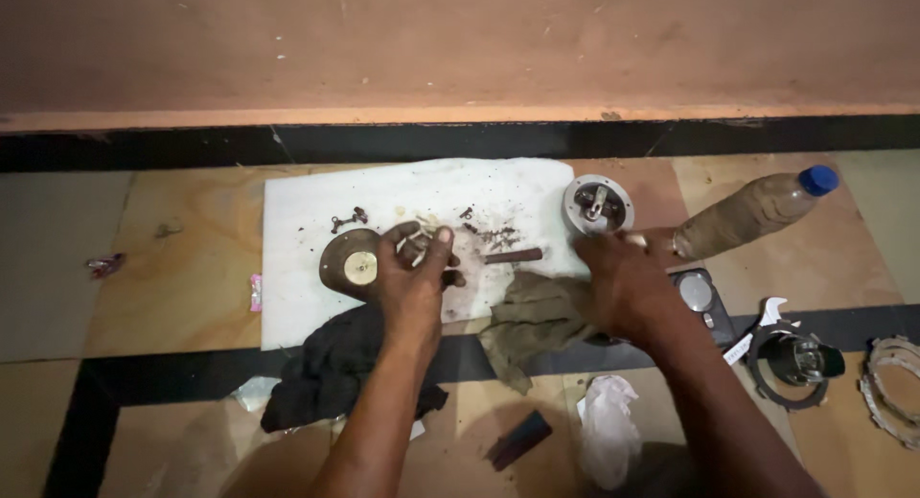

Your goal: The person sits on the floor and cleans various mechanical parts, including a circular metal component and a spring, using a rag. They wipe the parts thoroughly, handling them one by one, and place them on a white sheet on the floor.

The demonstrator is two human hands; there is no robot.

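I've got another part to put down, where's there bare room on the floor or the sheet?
Bare floor lies left of the white sheet, out to the small wrapper. The sheet's top strip is mostly bare. It is crowded around the left hand, right hand, rags, bottle and rings.

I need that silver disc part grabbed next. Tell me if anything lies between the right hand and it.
Nothing visible does. The right hand lies just below the silver disc part on the white sheet, with only bare sheet between them.

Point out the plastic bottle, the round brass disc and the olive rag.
plastic bottle (757, 210), head view, clear body.
round brass disc (360, 267), head view, pale centre.
olive rag (537, 318), head view, middle fold.
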